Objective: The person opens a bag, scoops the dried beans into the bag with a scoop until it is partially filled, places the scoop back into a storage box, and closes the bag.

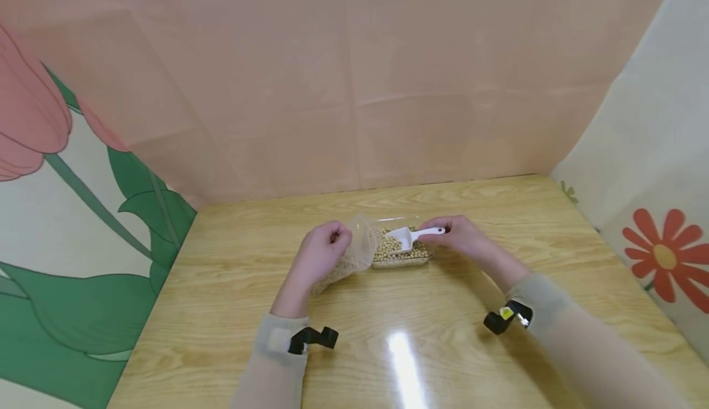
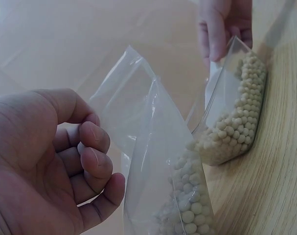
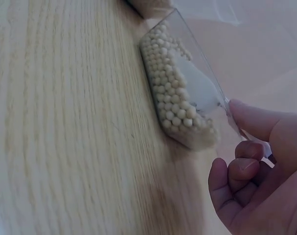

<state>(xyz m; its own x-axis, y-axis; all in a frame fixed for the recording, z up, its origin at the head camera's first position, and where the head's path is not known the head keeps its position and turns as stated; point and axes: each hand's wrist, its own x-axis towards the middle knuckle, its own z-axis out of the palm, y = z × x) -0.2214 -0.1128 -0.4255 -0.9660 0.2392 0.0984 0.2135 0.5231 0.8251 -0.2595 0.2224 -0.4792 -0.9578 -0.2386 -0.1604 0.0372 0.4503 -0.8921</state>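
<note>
My left hand (image 1: 327,248) pinches the upper edge of a clear plastic bag (image 1: 361,246), its fingers curled in beside the film. Round beige soybeans (image 2: 190,210) fill the lower part of this bag, which leans toward a clear rectangular container (image 1: 401,262). More soybeans (image 3: 172,98) lie inside the container, heaped along its side. By its handle, my right hand (image 1: 456,235) grips a small white scoop (image 1: 407,238) from the container's right side. The scoop's bowl sits among the beans, partly seen through the clear wall in the right wrist view.
The wood-grain table (image 1: 232,298) extends around the container and bag. A pink sheet (image 1: 354,89) hangs behind the table's back edge. Flower-patterned cloths stand at the left and right sides. Each sleeve carries a black wrist camera (image 1: 318,337).
</note>
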